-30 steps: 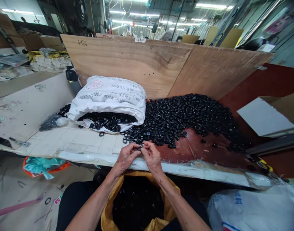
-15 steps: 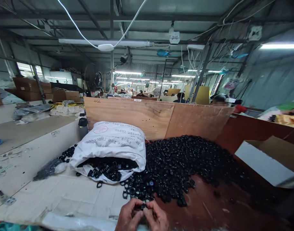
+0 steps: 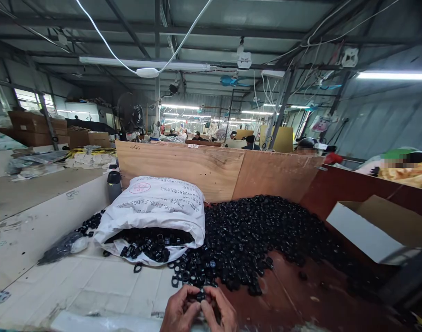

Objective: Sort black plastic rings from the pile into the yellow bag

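At the bottom middle, my left hand (image 3: 179, 308) and my right hand (image 3: 218, 308) meet fingertip to fingertip. Pinched between them is a small black plastic part (image 3: 200, 295), mostly covered by the fingers; its exact kind cannot be made out. Just beyond the hands spreads a large heap of small black ring-shaped parts (image 3: 252, 240). To the left of the heap lies a white woven sack (image 3: 158, 196) with printed writing, its mouth facing me and more black parts spilling from it.
A wooden board (image 3: 179, 166) walls off the far side. An opened cardboard box (image 3: 366, 233) stands at the right. A dark bottle (image 3: 114, 186) and a clear bag of dark pieces (image 3: 60, 246) lie left of the sack. Other people sit farther back.
The view has shifted slightly, moving the scene left in the picture. Both hands still pinch the small black part, with the fingers slightly rearranged around it.
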`<state>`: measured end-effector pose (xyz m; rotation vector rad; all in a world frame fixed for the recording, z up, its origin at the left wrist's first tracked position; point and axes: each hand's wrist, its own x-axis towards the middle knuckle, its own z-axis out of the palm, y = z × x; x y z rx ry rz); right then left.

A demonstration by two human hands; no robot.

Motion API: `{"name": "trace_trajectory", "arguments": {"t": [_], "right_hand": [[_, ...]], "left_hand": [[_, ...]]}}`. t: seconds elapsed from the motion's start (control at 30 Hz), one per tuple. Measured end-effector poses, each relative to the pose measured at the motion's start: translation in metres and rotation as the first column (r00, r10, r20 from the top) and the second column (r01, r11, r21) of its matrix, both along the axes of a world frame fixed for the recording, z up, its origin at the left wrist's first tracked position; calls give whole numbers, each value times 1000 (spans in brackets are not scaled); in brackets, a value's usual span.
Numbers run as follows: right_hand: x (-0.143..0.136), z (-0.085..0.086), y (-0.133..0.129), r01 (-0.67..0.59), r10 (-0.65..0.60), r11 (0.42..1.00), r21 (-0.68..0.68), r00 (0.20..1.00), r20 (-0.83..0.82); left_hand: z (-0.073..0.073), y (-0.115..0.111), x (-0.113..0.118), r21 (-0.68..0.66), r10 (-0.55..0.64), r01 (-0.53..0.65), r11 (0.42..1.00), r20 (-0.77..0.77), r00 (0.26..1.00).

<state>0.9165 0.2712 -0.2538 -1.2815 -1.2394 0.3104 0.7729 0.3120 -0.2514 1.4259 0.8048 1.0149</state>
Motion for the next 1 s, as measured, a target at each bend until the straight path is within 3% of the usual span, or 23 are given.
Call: {"name": "trace_trajectory", "arguments": {"t": [0.17,0.27,0.53,0.7,0.77,0.83,0.93,1.0], "right_hand": [[3,19,-12,-70,76,993,-91,995,71],[7,29,-17,-125,127,992,-28,988,88],[8,35,-20,-143,146,987,-78,988,40],[0,45,-30,-115,93,962,-249,991,-99],[-5,45,-37,-151,57,929,-337,960,-275],[-10,44,-46,-253,22,881,-401,867,-498],[-13,49,-56,-430,-41,785,-447,683,-729],[-11,57,-60,-523,-124,690,-501,596,-793]], "left_hand": [[21,-11,-3,61,44,-41,997,-63,997],[33,-15,-3,71,74,-68,995,-75,994],[26,-11,-1,-3,-18,18,1000,-17,1000],[30,-18,-5,223,13,22,975,-154,988],[29,-26,-8,390,57,42,920,-238,970],[24,-35,-11,574,118,73,816,-290,950],[13,-48,-20,807,221,118,579,-294,930],[10,-52,-27,886,249,182,426,-309,918]]}}
